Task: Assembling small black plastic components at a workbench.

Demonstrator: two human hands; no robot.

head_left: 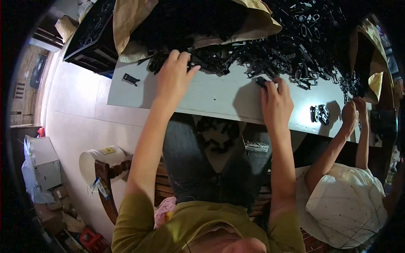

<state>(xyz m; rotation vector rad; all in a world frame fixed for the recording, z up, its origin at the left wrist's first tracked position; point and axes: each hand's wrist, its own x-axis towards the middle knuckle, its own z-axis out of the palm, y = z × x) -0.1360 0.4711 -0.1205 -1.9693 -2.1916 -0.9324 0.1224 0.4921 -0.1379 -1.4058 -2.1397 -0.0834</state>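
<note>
My left hand (172, 78) reaches to the near edge of a heap of small black plastic parts (206, 63) at a paper bag's mouth. Its fingers curl round a black part there, partly hidden. Above the grey tabletop (202, 92), my right hand (277, 101) pinches a dark, oblong plastic part (261, 81) between thumb and fingers. The large brown paper bag (128, 29) lies open beyond my hands. A single black part (131, 79) lies apart on the left of the table.
Loose black parts (303, 55) spread across the far right. Several finished-looking pieces (319, 114) sit near the front edge. At right, a person in a white top (346, 206) works with both hands (349, 117) by another paper bag (375, 63). A black crate (90, 42) stands left; a white bucket (95, 162) lies below.
</note>
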